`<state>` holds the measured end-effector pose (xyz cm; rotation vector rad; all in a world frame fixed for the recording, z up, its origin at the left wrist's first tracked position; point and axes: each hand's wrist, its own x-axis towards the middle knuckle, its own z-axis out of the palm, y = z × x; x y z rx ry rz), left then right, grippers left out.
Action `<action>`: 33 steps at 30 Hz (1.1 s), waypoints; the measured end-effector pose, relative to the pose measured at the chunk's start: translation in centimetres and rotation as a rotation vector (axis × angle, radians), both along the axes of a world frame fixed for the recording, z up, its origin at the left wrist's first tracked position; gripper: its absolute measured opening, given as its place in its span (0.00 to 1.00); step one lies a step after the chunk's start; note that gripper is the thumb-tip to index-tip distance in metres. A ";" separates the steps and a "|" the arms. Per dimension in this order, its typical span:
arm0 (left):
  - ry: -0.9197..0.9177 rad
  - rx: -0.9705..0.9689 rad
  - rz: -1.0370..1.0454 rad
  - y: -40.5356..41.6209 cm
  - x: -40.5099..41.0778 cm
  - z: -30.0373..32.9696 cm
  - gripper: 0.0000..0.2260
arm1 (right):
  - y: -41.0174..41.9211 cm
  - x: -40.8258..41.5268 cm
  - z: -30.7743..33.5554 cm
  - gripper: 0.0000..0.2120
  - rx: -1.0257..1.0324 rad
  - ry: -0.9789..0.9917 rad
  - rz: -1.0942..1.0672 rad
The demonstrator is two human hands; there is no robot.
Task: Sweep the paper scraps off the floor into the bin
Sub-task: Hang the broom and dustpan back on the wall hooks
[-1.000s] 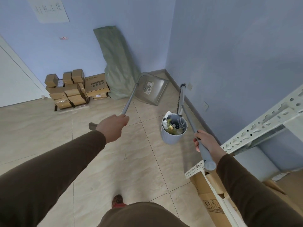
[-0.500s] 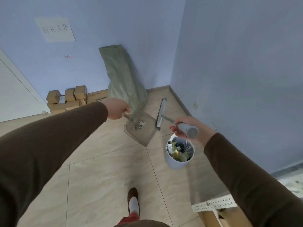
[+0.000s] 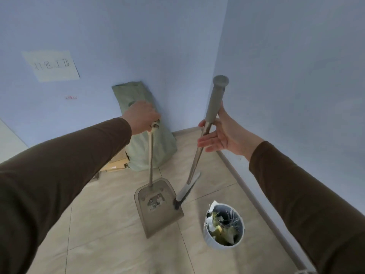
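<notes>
Both tools now stand upright near the corner; half a second ago they were held low and tilted. One dustpan (image 3: 158, 206), one broom (image 3: 205, 135), one bin (image 3: 224, 224), one green sack (image 3: 147, 131). Left hand (image 3: 142, 117) grips the dustpan handle top, fingers curled round it. Right hand (image 3: 221, 135) mostly open, fingers straight, broom shaft resting between thumb and palm. Paper scraps (image 3: 221, 228) fill the bin, right of the dustpan. Beige tile floor (image 3: 110, 244), blue walls, paper sign (image 3: 52, 65) on the wall.

Blue walls (image 3: 177, 46), beige tiled floor (image 3: 110, 234), white bin (image 3: 209, 237) (sleeves (image 3: 65, 165) brown).
</notes>
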<state>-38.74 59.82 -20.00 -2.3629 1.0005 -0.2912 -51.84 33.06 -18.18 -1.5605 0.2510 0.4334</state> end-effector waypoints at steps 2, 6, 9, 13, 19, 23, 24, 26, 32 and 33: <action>-0.076 -0.041 -0.045 -0.7 2.9 1.6 0.14 | -0.9 2.8 2.1 0.44 -0.063 -0.087 -0.013; 0.021 -0.177 0.063 -3.6 8.5 4.4 0.14 | -3.6 8.2 5.2 0.41 -0.210 -0.222 -0.058; 0.086 -0.219 0.070 -6.6 12.9 5.6 0.16 | -6.7 12.0 7.3 0.34 -0.375 -0.333 -0.120; 0.283 -0.338 0.079 -11.1 17.2 7.1 0.17 | -11.8 16.8 9.9 0.32 -0.681 -0.568 -0.254; 0.172 -0.578 0.012 -18.2 21.6 7.8 0.15 | -18.4 22.3 12.0 0.33 -0.652 -0.713 -0.463; 0.242 -0.860 -0.043 -23.0 24.1 8.3 0.12 | -22.1 24.1 12.6 0.28 -0.298 -0.682 -0.615; 0.260 -0.932 -0.075 -24.0 24.7 8.3 0.14 | -22.9 24.5 12.8 0.28 -0.261 -0.680 -0.644; 0.274 -1.035 -0.176 -26.2 26.0 8.8 0.21 | -24.6 25.3 13.1 0.27 -0.234 -0.674 -0.696; 0.337 -1.473 -0.378 -32.3 29.4 11.8 0.46 | -28.9 28.0 13.9 0.21 -0.233 -0.735 -0.855; 0.396 -1.612 -0.394 -33.3 30.0 12.4 0.46 | -29.5 28.4 14.1 0.22 -0.243 -0.753 -0.889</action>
